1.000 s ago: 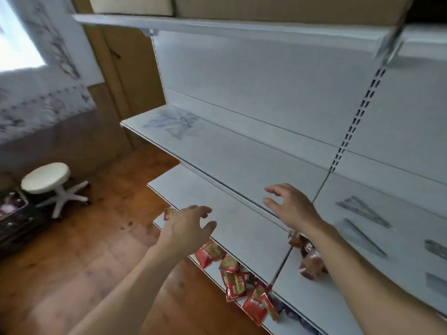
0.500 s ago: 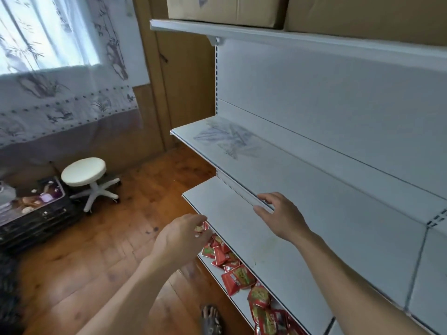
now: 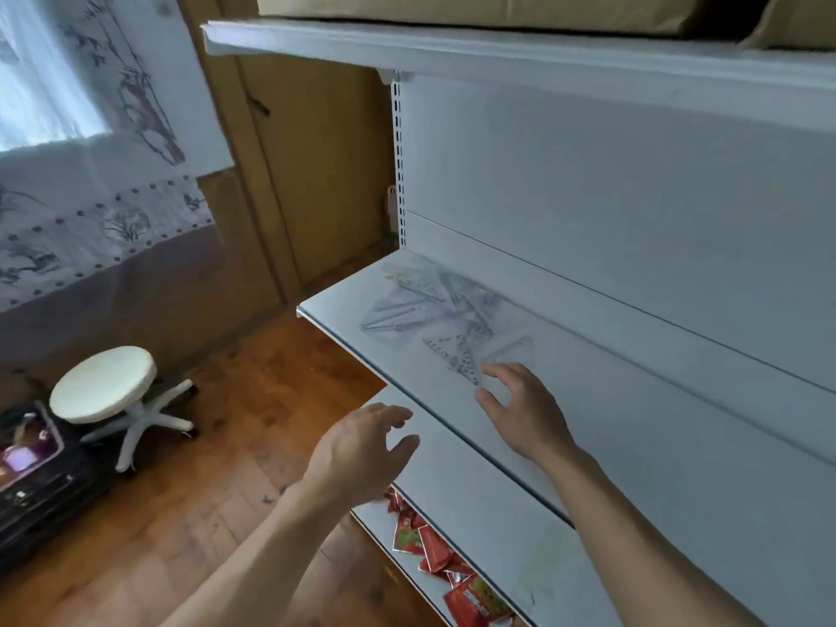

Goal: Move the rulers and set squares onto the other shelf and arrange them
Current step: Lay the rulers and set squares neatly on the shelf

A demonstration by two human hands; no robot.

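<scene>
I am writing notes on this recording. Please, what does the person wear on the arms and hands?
Nothing visible. The left hand and the right hand are bare: no gloves, rings or watch. Both forearms are bare too; no sleeve shows within the picture.

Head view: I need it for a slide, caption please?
Right hand and left hand, both open, reach toward clear rulers and set squares heaped on a white shelf.

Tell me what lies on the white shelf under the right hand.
A pile of clear set squares and rulers lies near the left end of the shelf. The right hand hides part of its near edge. The pieces overlap and blur, so they cannot be counted.
</scene>
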